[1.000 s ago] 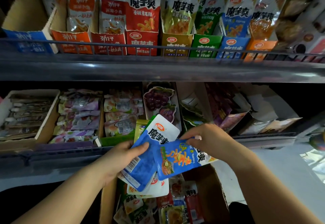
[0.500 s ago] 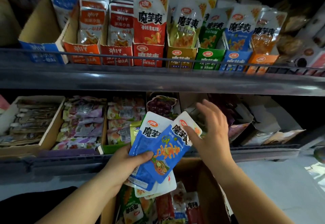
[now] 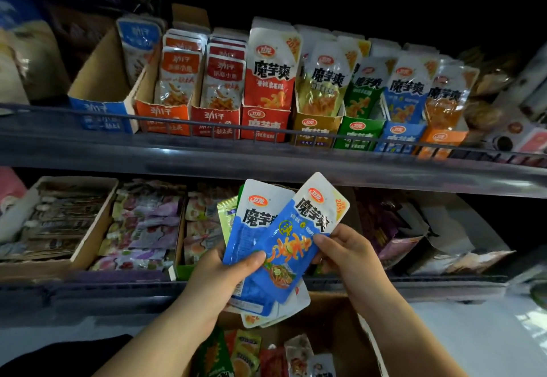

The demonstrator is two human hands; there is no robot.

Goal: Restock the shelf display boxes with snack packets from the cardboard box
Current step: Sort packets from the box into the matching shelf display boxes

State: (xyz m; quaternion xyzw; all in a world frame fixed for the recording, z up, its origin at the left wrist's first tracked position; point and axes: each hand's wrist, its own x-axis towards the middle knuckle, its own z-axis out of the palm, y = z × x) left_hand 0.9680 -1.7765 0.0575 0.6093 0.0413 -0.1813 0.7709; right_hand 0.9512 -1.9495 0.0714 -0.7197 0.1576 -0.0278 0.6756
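Note:
My left hand (image 3: 220, 282) grips a fanned stack of blue snack packets (image 3: 260, 243), thumb pressed on their front. My right hand (image 3: 349, 254) pinches the right edge of the front blue packet (image 3: 299, 246). Both hands hover in front of the lower shelf. Below them the open cardboard box (image 3: 328, 317) holds several mixed packets. On the upper shelf stands a row of display boxes; the blue display box (image 3: 398, 137) sits second from the right, with blue packets upright in it.
A wire rail (image 3: 266, 129) runs along the upper shelf's front. The lower shelf holds a brown tray (image 3: 91, 228) at left, purple and pink packets, and torn boxes at right. A near-empty blue display box (image 3: 100, 110) stands at upper left.
The view tilted up and the packets rose higher. My right hand, which was lifted open beside the stack, has come back down onto the front blue packet's edge.

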